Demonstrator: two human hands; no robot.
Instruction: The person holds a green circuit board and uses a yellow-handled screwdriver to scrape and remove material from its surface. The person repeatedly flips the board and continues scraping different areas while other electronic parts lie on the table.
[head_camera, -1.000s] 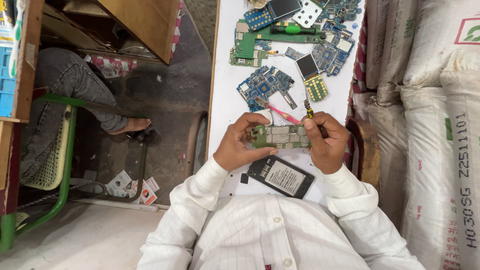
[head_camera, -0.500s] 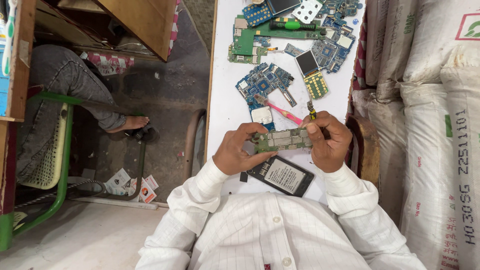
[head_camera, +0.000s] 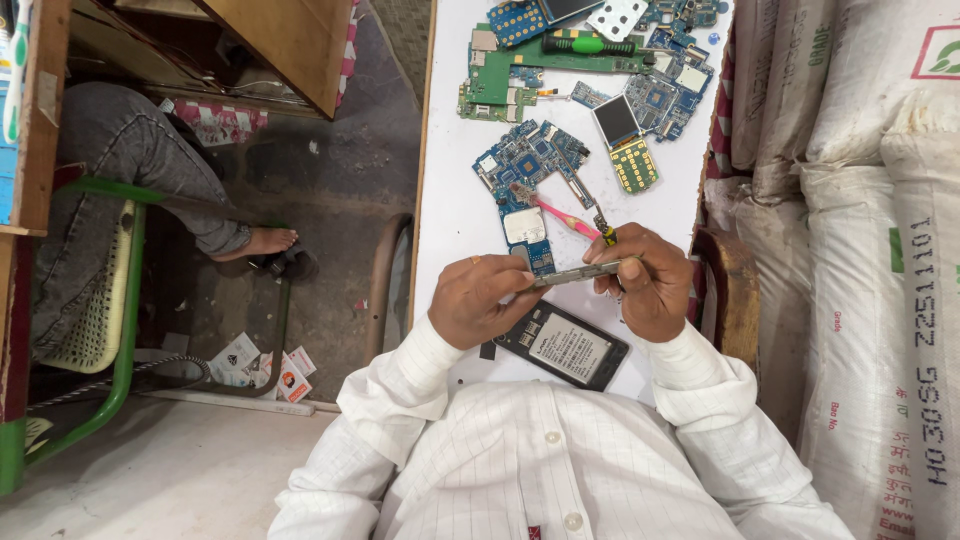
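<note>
My left hand (head_camera: 482, 298) and my right hand (head_camera: 648, 280) hold one green circuit board (head_camera: 578, 272) between them, turned edge-on to the camera above a white table (head_camera: 455, 200). My right hand also grips a small yellow-and-black screwdriver (head_camera: 604, 231) whose tip points away from me. A black phone body (head_camera: 563, 345) lies flat on the table just below my hands. A pink tool (head_camera: 552, 211) lies just beyond them.
Several blue and green circuit boards (head_camera: 530, 160), a small screen with a keypad (head_camera: 625, 142) and a green-handled screwdriver (head_camera: 588, 45) lie on the far part of the table. White sacks (head_camera: 860, 230) stand to the right. A seated person's leg (head_camera: 150, 190) and green chair (head_camera: 110, 330) are at left.
The circuit board was flat, face up, between my hands; now it is tilted on edge. Both hands have stayed in the same place.
</note>
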